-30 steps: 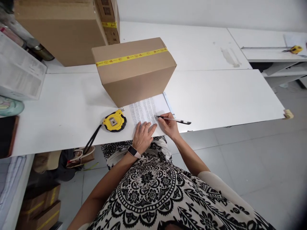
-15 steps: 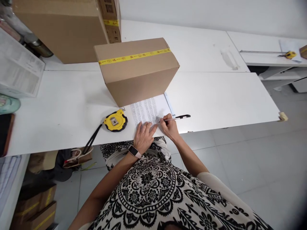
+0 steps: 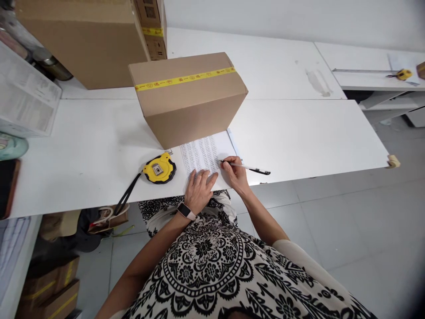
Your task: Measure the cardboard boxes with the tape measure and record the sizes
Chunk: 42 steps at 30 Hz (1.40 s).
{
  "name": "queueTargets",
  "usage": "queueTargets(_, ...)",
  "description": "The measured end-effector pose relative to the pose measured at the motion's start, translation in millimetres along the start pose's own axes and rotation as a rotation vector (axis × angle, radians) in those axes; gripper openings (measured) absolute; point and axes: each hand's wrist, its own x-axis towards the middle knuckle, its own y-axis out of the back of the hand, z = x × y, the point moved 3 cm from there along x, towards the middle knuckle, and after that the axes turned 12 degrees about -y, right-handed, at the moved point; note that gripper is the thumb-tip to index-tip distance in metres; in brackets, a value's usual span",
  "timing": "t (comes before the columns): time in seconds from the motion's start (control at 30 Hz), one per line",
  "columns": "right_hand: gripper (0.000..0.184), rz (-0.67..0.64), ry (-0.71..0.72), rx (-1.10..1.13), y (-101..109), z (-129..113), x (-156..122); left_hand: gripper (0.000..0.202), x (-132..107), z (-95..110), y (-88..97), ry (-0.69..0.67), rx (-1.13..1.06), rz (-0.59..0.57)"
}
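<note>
A pen with a clear barrel and black ends is pinched in my right hand, its tip over the right part of a printed sheet. Rows of small handwritten-looking or printed figures cover the sheet, too small to read. My left hand lies flat with fingers spread on the sheet's near edge. A cardboard box with yellow printed tape stands just beyond and hides the sheet's far end. Left of the sheet rests a yellow and black tape measure, its strap hanging over the table edge.
A larger cardboard box and a white container stand at the back left of the white table. A phone lies at the far left. Another tape measure sits on the right-hand table. Taped boxes are below, left.
The pen has swung in my right hand, so its rear end now points lower and further right. My left hand stays in place.
</note>
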Motion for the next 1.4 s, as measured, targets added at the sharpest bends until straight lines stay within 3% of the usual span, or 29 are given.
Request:
queueTargets(0.1,0.031,0.013,-0.008,0.033,-0.6,2.5,1.5,0.061,-0.1,0.4,0.6,0.003,0.004,-0.003)
queueTargets(0.4,0.024,0.073,-0.009,-0.239,-0.2,-3.2,-5.1,0.061,-0.4,0.4,-0.8,-0.004,0.008,0.022)
queueTargets(1.4,0.025,0.012,0.012,-0.248,-4.7,-2.8,-3.0,0.06,-1.0,-0.1,-2.6,-0.004,0.007,-0.012)
